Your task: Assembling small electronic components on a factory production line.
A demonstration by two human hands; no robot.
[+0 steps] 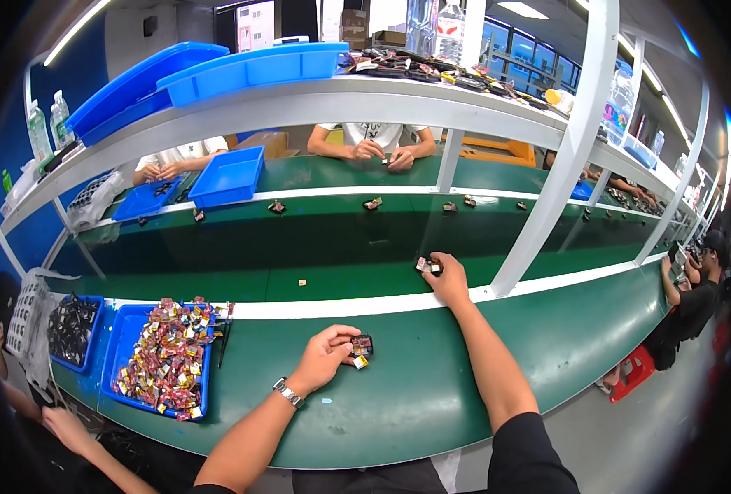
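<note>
Your left hand (324,356) pinches a small black case (363,340) by its left side, just below the middle of the frame; your right hand (449,281) grips a second black case (422,264) over the green belt (332,280), right of the middle; a blue tray (123,333) full of small batteries (168,354) sits at the lower left.

Under the fingers of your left hand (328,356), you have a small black casing (363,343) with rounded corners, its open side facing up and reddish parts showing inside. A small yellow-and-white piece (360,362) sits at its lower edge, just outside the rim. In your right hand (449,280), you pinch a second dark unit (428,265), with pale and reddish patches on top; your fingers partly cover its right end.
</note>
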